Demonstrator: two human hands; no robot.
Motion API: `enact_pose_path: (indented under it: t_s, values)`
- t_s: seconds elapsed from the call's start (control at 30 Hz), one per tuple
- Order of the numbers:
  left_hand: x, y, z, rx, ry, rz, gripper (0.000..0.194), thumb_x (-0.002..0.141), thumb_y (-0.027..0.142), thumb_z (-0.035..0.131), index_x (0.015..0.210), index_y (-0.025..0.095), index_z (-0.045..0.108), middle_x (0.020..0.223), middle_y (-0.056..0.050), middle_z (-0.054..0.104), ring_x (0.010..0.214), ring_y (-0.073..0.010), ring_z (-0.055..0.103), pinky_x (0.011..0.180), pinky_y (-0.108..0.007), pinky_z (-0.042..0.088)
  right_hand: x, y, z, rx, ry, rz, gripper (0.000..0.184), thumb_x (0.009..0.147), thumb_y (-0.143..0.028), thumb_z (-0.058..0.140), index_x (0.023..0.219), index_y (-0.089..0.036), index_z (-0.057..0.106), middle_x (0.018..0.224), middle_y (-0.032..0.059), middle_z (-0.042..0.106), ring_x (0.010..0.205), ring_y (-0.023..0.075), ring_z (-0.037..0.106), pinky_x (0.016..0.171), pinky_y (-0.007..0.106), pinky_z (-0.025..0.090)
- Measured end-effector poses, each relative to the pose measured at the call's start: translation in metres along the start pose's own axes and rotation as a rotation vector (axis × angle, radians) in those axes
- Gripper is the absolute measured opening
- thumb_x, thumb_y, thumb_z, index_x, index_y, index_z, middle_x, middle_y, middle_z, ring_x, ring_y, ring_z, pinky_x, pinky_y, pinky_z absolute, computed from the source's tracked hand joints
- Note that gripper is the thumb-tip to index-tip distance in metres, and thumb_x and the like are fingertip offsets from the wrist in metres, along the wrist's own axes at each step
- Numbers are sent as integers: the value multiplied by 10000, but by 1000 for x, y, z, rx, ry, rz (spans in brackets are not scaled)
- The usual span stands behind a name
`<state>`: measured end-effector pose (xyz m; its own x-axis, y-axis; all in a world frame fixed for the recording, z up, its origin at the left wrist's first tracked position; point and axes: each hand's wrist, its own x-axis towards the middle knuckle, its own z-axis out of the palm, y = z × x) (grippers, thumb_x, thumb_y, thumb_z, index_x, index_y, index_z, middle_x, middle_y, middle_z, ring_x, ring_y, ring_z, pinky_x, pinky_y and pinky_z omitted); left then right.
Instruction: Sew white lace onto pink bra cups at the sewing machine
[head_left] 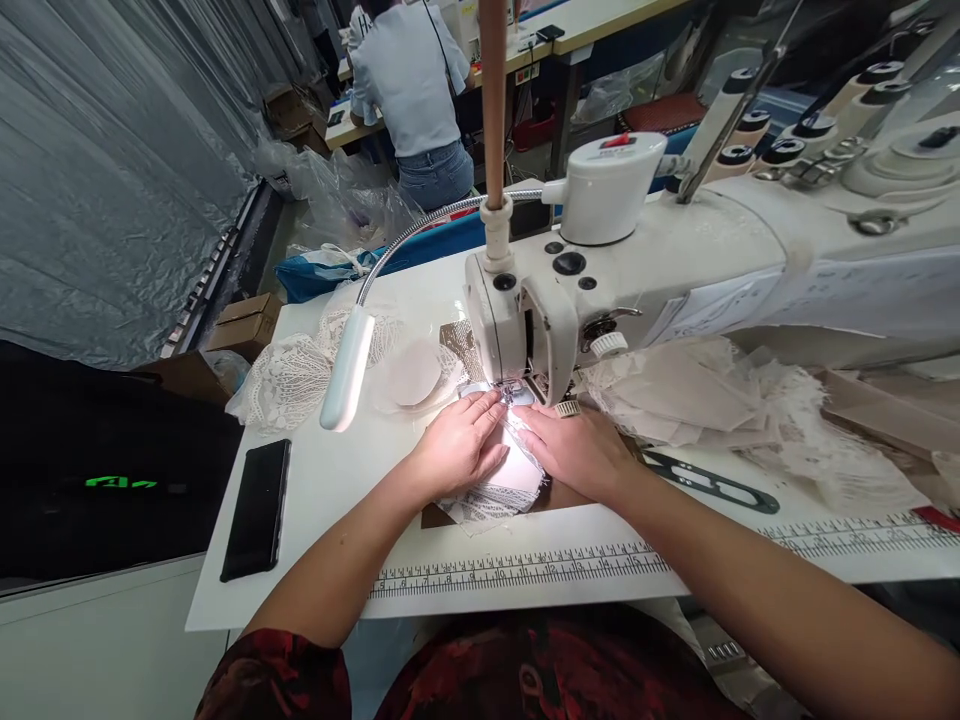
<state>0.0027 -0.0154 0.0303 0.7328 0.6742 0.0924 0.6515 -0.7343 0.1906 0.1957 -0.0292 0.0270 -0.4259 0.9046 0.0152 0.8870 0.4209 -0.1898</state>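
Note:
A white sewing machine (517, 310) stands over the table, its presser foot (510, 393) lowered close to a pale lace-edged fabric piece (510, 475). My left hand (461, 445) lies flat on the left side of this fabric, fingertips close to the foot. On the right side my right hand (574, 447) rests with fingers stretched out, partly under the machine head. Neither hand grips anything that I can see. A lamp on a bendy neck (349, 370) lights the work from the left. Whether the needle is in the fabric is too small to tell.
Cut lace pieces (289, 380) and a pale round piece (409, 375) lie to the left. More fabric pieces (697, 395) are heaped on the right beside a dark slotted template (712, 480). A phone (256, 510) lies near the left edge. A person (412, 90) sits further back.

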Motion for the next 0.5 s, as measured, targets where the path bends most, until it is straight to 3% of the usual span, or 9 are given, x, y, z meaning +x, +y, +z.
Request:
enact_pose_path:
  t_s: [0.23,0.5]
  values:
    - [0,1,3,-41,32,7,454,903,330,461,1253,46,519,1308,-198,546,1255,-292,478,1074,-462,415,-1,0,1,-40,17,-7,306,929,-278,417,1135,-214,633,975,81,695,850,221,632,674,302,405]
    - [0,-10,-5,-6,-50,48,450,886,310,515,1254,50,526,1288,-211,546,1187,-300,515,1005,-458,454,-1,3,2,-10,71,-24,290,905,-257,455,1110,-219,656,933,61,704,797,209,623,669,298,382]
